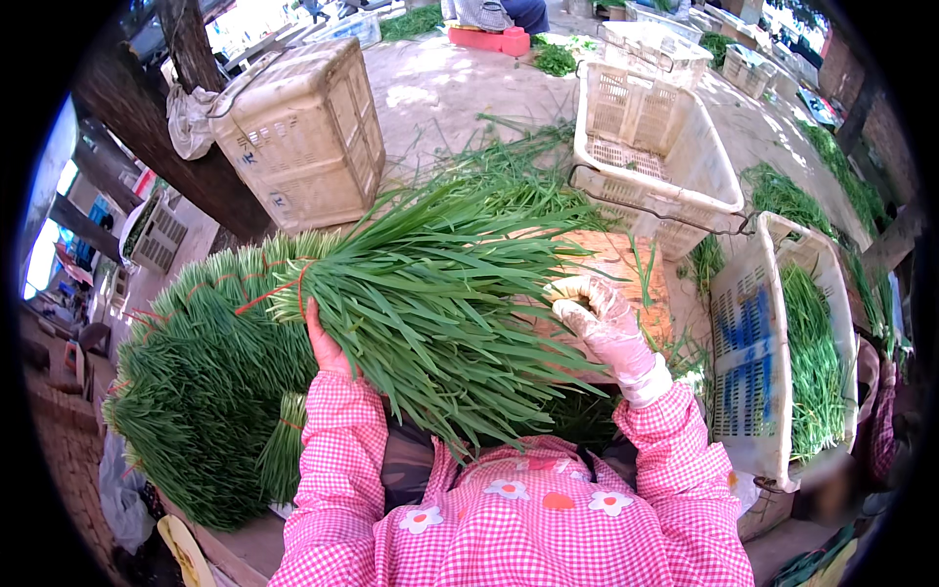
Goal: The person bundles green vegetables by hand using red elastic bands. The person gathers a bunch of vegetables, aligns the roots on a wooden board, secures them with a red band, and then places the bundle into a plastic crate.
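My bare left hand (328, 345) holds a large bunch of garlic chives (433, 293) around its stem end. A red tie (302, 290) circles the pale stems, one end sticking out to the left. The long green leaves fan rightward across my lap. Beside the leaf tips is my right hand (605, 326), in a thin whitish glove over pale-tipped fingers. Its fingers curl toward the thumb; whether anything is pinched there I cannot tell. Under the leaf tips lies a wooden board (616, 257).
Tied chive bundles (220, 345) are stacked on the left. An upended plastic crate (301, 139) stands beyond, near a tree trunk (198, 183). At right are an upright crate (653, 176) and one holding greens (770, 352). Loose leaves (513, 176) litter the ground. A person (499, 15) sits far off.
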The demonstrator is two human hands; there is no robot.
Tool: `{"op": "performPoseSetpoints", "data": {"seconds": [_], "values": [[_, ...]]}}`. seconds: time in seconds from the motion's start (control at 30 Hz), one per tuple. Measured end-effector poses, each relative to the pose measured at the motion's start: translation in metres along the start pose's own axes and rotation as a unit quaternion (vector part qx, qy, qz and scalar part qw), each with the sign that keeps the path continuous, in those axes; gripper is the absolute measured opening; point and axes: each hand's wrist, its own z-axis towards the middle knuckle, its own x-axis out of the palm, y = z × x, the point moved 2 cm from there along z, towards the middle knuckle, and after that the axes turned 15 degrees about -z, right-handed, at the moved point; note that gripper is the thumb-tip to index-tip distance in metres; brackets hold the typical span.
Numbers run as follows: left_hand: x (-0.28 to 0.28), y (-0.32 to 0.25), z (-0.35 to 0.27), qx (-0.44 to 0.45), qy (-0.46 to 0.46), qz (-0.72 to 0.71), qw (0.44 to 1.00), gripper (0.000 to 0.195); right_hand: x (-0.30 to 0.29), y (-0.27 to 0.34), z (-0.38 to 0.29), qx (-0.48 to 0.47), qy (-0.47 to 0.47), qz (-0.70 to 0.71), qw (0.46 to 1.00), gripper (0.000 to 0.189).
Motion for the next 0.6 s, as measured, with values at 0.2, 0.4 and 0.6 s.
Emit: {"op": "performPoseSetpoints", "data": {"seconds": [0.2, 0.4, 0.6], "values": [[0.002, 0.003, -0.001, -0.012, -0.006, 0.009, 1.0, 0.06, 0.024, 0.004, 0.005, -0.01, -0.003, -0.084, 0.996, 0.033], [-0.005, 0.003, 0.004, -0.007, -0.021, 0.011, 1.0, 0.06, 0.052, -0.031, 0.014, 0.058, -0.016, 0.323, 0.945, 0.019], [-0.013, -0.006, 0.012, 0.036, -0.065, -0.032, 0.997, 0.054, -0.03, -0.078, -0.001, 0.115, -0.092, 0.323, 0.935, 0.02]]}}
